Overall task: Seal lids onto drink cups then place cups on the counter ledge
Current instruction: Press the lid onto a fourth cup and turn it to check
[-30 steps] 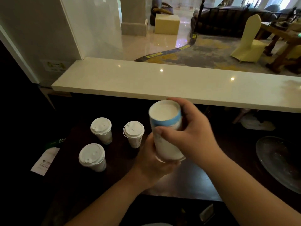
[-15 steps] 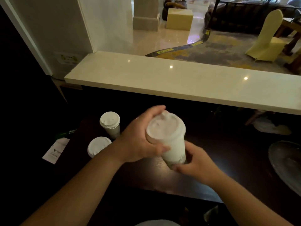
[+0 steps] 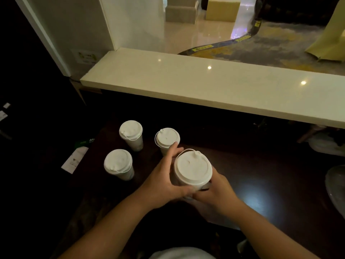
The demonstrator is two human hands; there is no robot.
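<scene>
A white paper cup with a white lid (image 3: pixel 193 170) stands upright above the dark table, held between both hands. My left hand (image 3: pixel 164 179) wraps its left side and my right hand (image 3: pixel 216 187) cups its right and lower side. Three other lidded white cups stand to the left: one at the far left (image 3: pixel 131 133), one near left (image 3: pixel 119 163), and one (image 3: pixel 167 138) just behind my left fingertips. The pale stone counter ledge (image 3: pixel 214 88) runs across above the table with nothing on it.
A dark glossy table (image 3: pixel 270 184) carries the cups. A white paper slip (image 3: pixel 74 160) lies at the left edge. A clear glass dish (image 3: pixel 336 186) sits at the right edge. Beyond the ledge lie a shiny floor and a covered chair (image 3: pixel 330 40).
The cup had no lid a second ago; a lid now sits on it. The cup has come down and upright, and my left hand moved from its top to its side.
</scene>
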